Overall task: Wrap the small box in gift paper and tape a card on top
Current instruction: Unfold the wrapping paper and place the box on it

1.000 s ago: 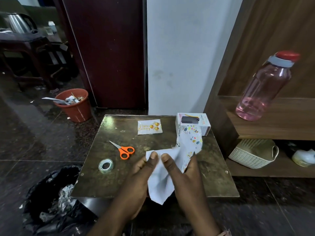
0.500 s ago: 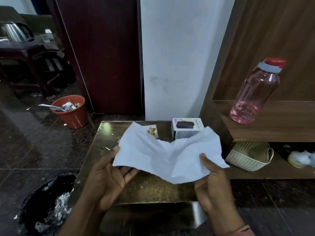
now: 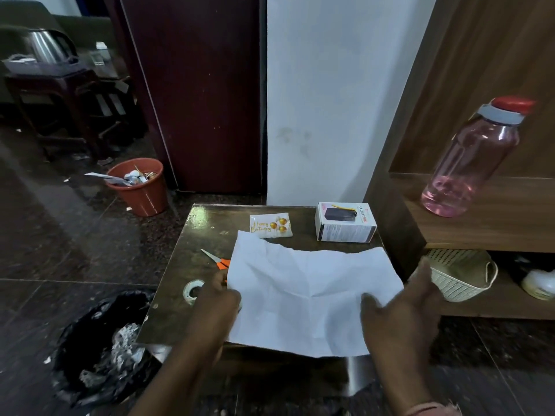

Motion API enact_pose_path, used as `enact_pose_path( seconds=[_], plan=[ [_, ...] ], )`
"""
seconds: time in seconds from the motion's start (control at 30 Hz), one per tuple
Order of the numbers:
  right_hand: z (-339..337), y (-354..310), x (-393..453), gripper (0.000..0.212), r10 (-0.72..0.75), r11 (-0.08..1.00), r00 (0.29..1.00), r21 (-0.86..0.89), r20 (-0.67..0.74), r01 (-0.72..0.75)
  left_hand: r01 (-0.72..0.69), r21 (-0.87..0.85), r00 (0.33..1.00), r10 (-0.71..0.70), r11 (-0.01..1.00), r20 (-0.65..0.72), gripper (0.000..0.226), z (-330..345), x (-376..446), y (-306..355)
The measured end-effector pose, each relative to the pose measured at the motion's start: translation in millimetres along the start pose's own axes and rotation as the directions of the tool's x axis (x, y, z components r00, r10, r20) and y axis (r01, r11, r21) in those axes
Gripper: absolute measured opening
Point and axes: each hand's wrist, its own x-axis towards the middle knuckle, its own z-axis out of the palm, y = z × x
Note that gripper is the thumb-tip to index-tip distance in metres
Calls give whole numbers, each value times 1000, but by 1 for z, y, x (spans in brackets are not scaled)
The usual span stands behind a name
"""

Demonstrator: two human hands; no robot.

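The gift paper (image 3: 306, 295) lies spread out, white side up and creased, over the near half of the small brown table (image 3: 204, 232). My left hand (image 3: 217, 301) pinches its left edge. At the right edge my right hand (image 3: 402, 310) holds it with the thumb on top. The small white box (image 3: 345, 223) stands at the table's far right corner, clear of the paper. A birthday card (image 3: 270, 226) with gold balloons lies to the left of the box, and the sheet's far corner reaches it. Orange-handled scissors (image 3: 217, 260) and a tape roll (image 3: 190, 291) lie left of the sheet, both partly hidden.
A wooden shelf (image 3: 495, 235) to the right carries a pink water bottle (image 3: 471, 157), with a cream basket (image 3: 459, 277) underneath. A black-lined bin (image 3: 99, 340) stands at the table's near left and an orange bin (image 3: 141, 190) on the floor behind.
The folded paper was opened out between both hands and has now come down flat on the table, white side up. The hands have moved apart to its left and right edges.
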Motion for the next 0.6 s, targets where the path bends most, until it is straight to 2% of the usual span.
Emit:
enact_pose_path(
  seconds=[0.03,0.1,0.17,0.23,0.3,0.4,0.53,0.6],
  plan=[
    [2,-4,-5,93,-92,989,996,-121,-12,90,-13,51,1000,14,999,-21,44,3,-2,1],
    [12,-11,-17,64,-272,929,962,-251,31,271,-32,109,999,36,994,-29,45,8,-7,3],
    [23,-17,-27,45,-353,881,918,-266,182,391,-61,124,998,62,990,-4,41,11,-9,2],
    [33,-17,-34,49,-306,853,833,-255,460,455,-66,71,997,63,995,39,32,14,-10,-1],
    [40,-12,-36,58,-238,827,757,-282,609,487,-107,95,994,105,990,24,19,15,-10,-5],
    [39,-9,-29,61,-202,851,733,-254,650,460,-213,270,967,242,939,-76,10,9,0,-14],
    [31,-5,-16,62,-138,862,709,-269,692,430,-219,399,939,304,890,-163,19,3,7,-21],
    [32,-3,-17,62,-143,855,709,-274,690,439,-240,486,900,380,841,-214,22,1,10,-23]
  ],
)
